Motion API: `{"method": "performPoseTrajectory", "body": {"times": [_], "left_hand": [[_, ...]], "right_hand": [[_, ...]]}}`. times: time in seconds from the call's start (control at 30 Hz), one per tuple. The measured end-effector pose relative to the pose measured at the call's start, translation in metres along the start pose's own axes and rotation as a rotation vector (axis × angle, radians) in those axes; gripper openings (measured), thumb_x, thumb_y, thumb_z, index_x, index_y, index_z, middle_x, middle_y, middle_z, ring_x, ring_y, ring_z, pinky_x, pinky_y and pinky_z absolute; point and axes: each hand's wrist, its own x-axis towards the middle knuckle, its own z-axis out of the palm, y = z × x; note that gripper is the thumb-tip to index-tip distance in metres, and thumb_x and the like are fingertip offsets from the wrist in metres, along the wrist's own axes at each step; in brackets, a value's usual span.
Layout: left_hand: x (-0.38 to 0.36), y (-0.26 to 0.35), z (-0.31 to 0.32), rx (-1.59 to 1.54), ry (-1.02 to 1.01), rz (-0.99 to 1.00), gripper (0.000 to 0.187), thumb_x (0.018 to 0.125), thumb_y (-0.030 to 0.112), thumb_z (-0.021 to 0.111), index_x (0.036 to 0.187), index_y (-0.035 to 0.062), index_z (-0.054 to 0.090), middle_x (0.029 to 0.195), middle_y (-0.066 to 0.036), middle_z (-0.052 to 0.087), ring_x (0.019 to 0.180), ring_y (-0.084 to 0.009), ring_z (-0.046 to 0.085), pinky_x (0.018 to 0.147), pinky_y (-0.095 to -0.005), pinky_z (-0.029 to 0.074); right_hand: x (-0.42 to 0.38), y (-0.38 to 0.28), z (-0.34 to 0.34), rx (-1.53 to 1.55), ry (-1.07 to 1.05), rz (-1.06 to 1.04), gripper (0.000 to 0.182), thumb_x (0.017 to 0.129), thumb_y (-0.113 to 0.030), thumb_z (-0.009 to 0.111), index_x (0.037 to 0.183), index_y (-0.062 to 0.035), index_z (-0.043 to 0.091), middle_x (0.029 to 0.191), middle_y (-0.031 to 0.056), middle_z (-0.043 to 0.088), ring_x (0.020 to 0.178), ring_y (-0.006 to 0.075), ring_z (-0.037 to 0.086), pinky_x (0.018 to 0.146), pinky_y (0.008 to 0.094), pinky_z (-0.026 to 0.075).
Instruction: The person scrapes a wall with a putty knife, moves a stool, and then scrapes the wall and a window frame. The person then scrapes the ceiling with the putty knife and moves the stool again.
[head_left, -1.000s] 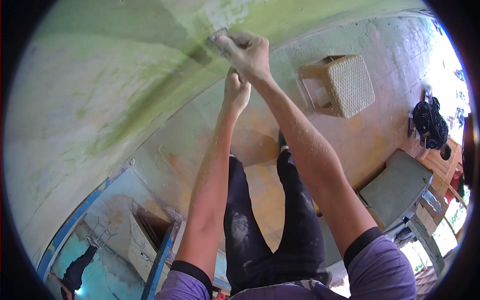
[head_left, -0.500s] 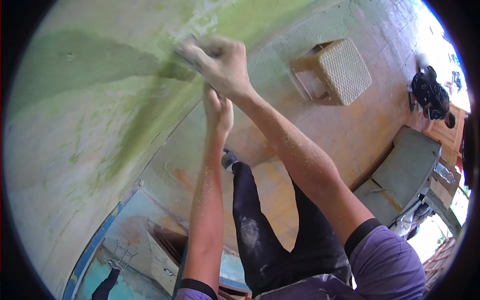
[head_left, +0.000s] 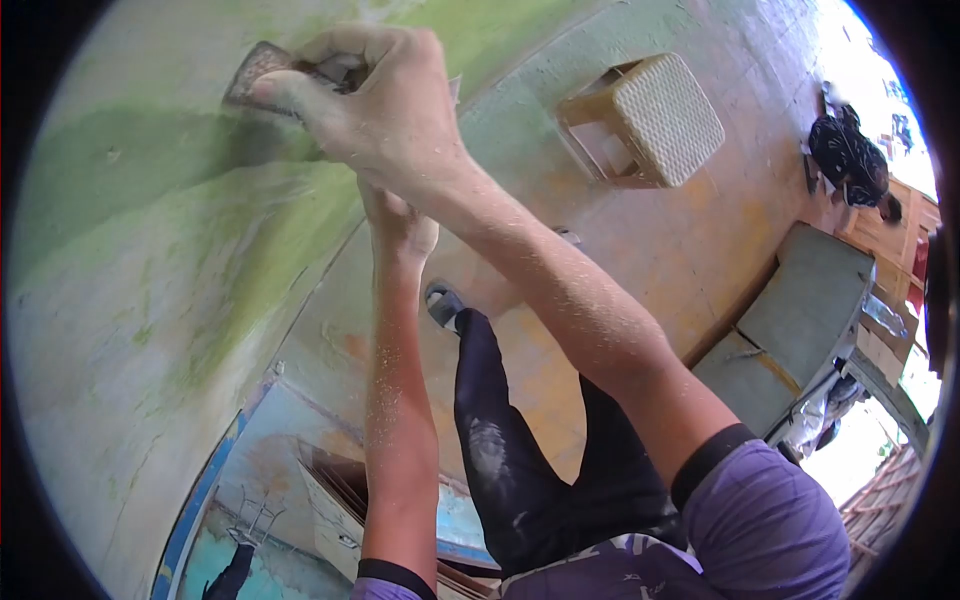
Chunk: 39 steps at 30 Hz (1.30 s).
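Note:
My right hand (head_left: 385, 110) presses a flat, dark scraper (head_left: 258, 78) with a brown, rusty-looking face against the green-painted wall (head_left: 190, 150). The thumb lies along the scraper and the other fingers curl behind it. Below and partly behind the right wrist is my left hand (head_left: 398, 222), close to the wall; its fingers are hidden by the right hand. Pale dust and flakes cover both forearms. Around the scraper, the wall shows patchy green paint, whitish bare areas and a dark shadow of the hand.
A woven-top stool (head_left: 668, 122) lies on the stained floor (head_left: 540, 370) to the right. Farther right are a grey cabinet (head_left: 805, 310) and a bending person in dark clothes (head_left: 848, 160). A wooden drawer unit (head_left: 335, 510) stands at lower left, near a blue-edged doorway (head_left: 205, 490).
My right hand has moved left and upward along the wall with the scraper. My left hand has shifted left too. The view has moved slightly, and the stool appears higher and farther left.

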Motion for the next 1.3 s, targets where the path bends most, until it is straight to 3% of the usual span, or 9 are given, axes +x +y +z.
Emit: {"method": "performPoseTrajectory", "body": {"times": [0.17, 0.47, 0.67, 0.77, 0.83, 1.03, 1.13, 1.2, 1.3], "left_hand": [[-0.005, -0.063, 0.01, 0.29, 0.058, 0.163, 0.052, 0.095, 0.022, 0.056, 0.135, -0.0076, 0.041, 0.13, -0.025, 0.052, 0.118, -0.0354, 0.054, 0.1, -0.0405, 0.04], [-0.009, 0.003, 0.0, 0.252, 0.09, 0.253, 0.035, 0.09, 0.014, 0.059, 0.116, -0.0084, 0.052, 0.113, -0.028, 0.059, 0.11, -0.0448, 0.055, 0.092, -0.0422, 0.043], [0.003, -0.07, 0.003, 0.468, 0.068, 0.191, 0.033, 0.089, 0.013, 0.061, 0.113, -0.0081, 0.053, 0.106, -0.027, 0.059, 0.103, -0.0429, 0.057, 0.089, -0.0442, 0.045], [0.01, -0.024, 0.007, 0.384, 0.117, 0.287, 0.033, 0.088, 0.014, 0.063, 0.11, -0.0082, 0.054, 0.106, -0.026, 0.06, 0.101, -0.0423, 0.058, 0.086, -0.0437, 0.045], [0.017, -0.005, 0.014, 0.204, 0.119, 0.32, 0.035, 0.088, 0.019, 0.066, 0.108, -0.0076, 0.055, 0.103, -0.025, 0.061, 0.097, -0.0407, 0.06, 0.083, -0.0426, 0.047], [0.009, -0.043, 0.017, 0.374, 0.099, 0.14, 0.03, 0.09, 0.021, 0.062, 0.102, -0.006, 0.056, 0.092, -0.023, 0.063, 0.086, -0.0358, 0.062, 0.075, -0.041, 0.048], [-0.018, -0.034, 0.012, 0.444, -0.025, -0.061, 0.027, 0.091, 0.022, 0.058, 0.094, -0.0049, 0.057, 0.083, -0.023, 0.063, 0.076, -0.0347, 0.062, 0.068, -0.0414, 0.047], [-0.059, 0.003, 0.018, 0.419, -0.063, -0.09, 0.025, 0.092, 0.022, 0.055, 0.088, -0.0028, 0.055, 0.07, -0.019, 0.061, 0.063, -0.0307, 0.059, 0.06, -0.0413, 0.044], [-0.127, 0.033, 0.035, 0.267, -0.177, -0.359, 0.028, 0.097, 0.026, 0.051, 0.085, 0.0006, 0.054, 0.061, -0.008, 0.05, 0.055, -0.0187, 0.048, 0.052, -0.0388, 0.04]], "right_hand": [[-0.01, 0.081, 0.0, 0.074, -0.049, 0.199, 0.025, 0.079, -0.026, 0.078, 0.083, -0.0023, 0.073, 0.06, 0.0032, 0.064, 0.056, 0.004, 0.054, 0.054, 0.024, 0.045], [0.002, 0.018, 0.004, 0.028, 0.052, -0.085, 0.028, 0.075, -0.024, 0.079, 0.082, 0.0026, 0.074, 0.073, 0.0155, 0.071, 0.063, 0.0166, 0.067, 0.062, 0.0316, 0.053], [-0.003, 0.108, 0.001, 0.138, 0.017, 0.196, 0.037, 0.078, -0.032, 0.078, 0.072, 0.0025, 0.069, 0.06, 0.0039, 0.063, 0.056, 0.0063, 0.056, 0.052, 0.0248, 0.044], [0.01, 0.053, -0.01, -0.052, -0.03, 0.059, 0.041, 0.076, -0.035, 0.077, 0.063, 0.0027, 0.068, 0.051, 0.0073, 0.057, 0.05, 0.0096, 0.053, 0.051, 0.0288, 0.044], [0.014, 0.017, -0.006, 0.193, -0.023, 0.059, 0.033, 0.082, -0.027, 0.075, 0.078, 0.0051, 0.069, 0.059, 0.0043, 0.06, 0.056, 0.0063, 0.049, 0.052, 0.0255, 0.04], [0.007, 0.089, -0.016, -0.037, -0.042, 0.262, 0.048, 0.077, -0.036, 0.077, 0.06, 0.0062, 0.06, 0.046, 0.0116, 0.048, 0.046, 0.0127, 0.043, 0.047, 0.034, 0.039], [-0.005, 0.085, -0.017, -0.086, 0.074, 0.213, 0.047, 0.083, -0.038, 0.073, 0.061, 0.0013, 0.06, 0.048, 0.0036, 0.051, 0.046, 0.0081, 0.039, 0.045, 0.0322, 0.036], [-0.023, 0.06, -0.037, -0.171, 0.086, 0.222, 0.052, 0.082, -0.039, 0.073, 0.058, 0.0039, 0.055, 0.05, 0.0194, 0.043, 0.046, 0.0247, 0.036, 0.048, 0.0415, 0.037], [-0.086, 0.047, -0.074, -0.191, 0.062, 0.175, 0.048, 0.088, -0.033, 0.07, 0.066, 0.0015, 0.044, 0.058, 0.02, 0.039, 0.054, 0.0272, 0.033, 0.052, 0.0421, 0.037]]}}
